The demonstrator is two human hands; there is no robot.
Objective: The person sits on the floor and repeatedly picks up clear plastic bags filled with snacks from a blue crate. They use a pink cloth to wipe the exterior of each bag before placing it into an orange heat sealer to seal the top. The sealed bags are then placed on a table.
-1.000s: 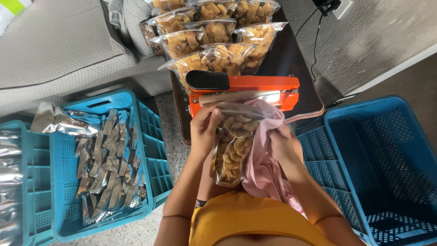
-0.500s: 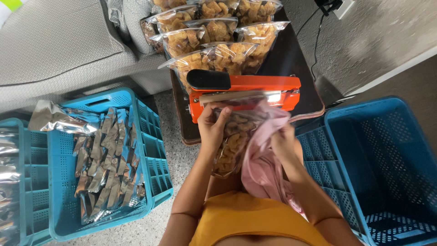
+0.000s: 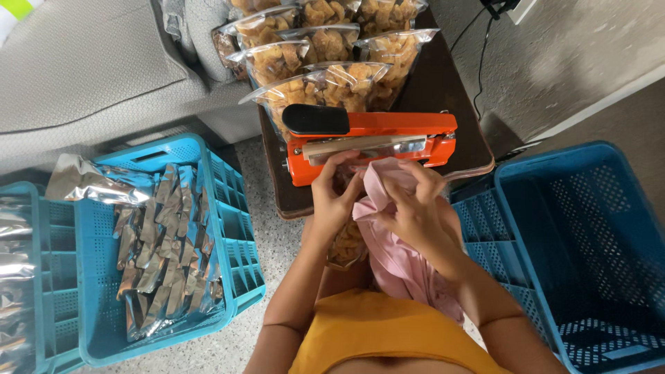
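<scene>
Head view. The left hand and right hand pinch the top edge of a clear snack bag, with a pink cloth bunched under the right fingers, at the sealing bar of the orange heat sealer. The bag hangs below the table edge. Likely light and limp, its contents brittle; best held by the film corners.

left hand grips snack bag | right hand grips pink cloth | orange sealer

Clear snack bags on table; foil pouches in crate.
</scene>
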